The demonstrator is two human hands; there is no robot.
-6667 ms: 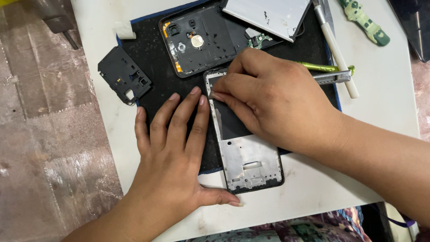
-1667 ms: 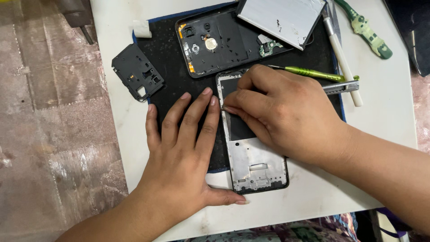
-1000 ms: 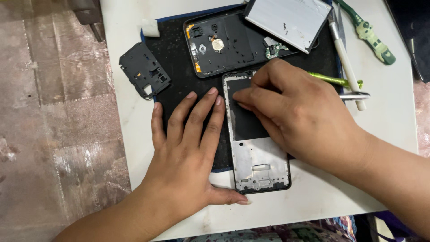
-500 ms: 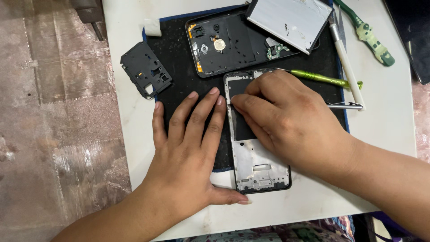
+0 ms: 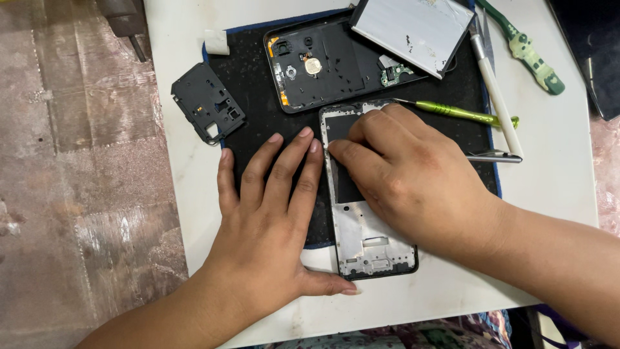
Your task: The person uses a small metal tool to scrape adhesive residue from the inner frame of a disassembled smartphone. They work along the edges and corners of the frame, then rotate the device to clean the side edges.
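Observation:
A stripped phone frame (image 5: 366, 239) lies lengthwise on a black work mat (image 5: 252, 139). My left hand (image 5: 268, 213) lies flat on the mat with fingers spread, pressed against the frame's left edge, thumb along its bottom corner. My right hand (image 5: 410, 174) covers the frame's upper half, fingertips pressing on the dark area near the top; whether anything is pinched under them is hidden. A black phone back housing (image 5: 323, 64) lies above the frame, and a silver panel (image 5: 413, 29) leans over its right end.
A small black inner cover (image 5: 208, 110) sits at the mat's left edge on the white table (image 5: 555, 174). A green screwdriver (image 5: 458, 113), metal tweezers (image 5: 494, 157), a white pen-like tool (image 5: 496, 97) and a green-handled tool (image 5: 533, 58) lie right. Floor lies beyond the table's left edge.
Both hands stay on the frame. My right fingertips have shifted slightly down and left along its upper part. The view itself has drifted a little.

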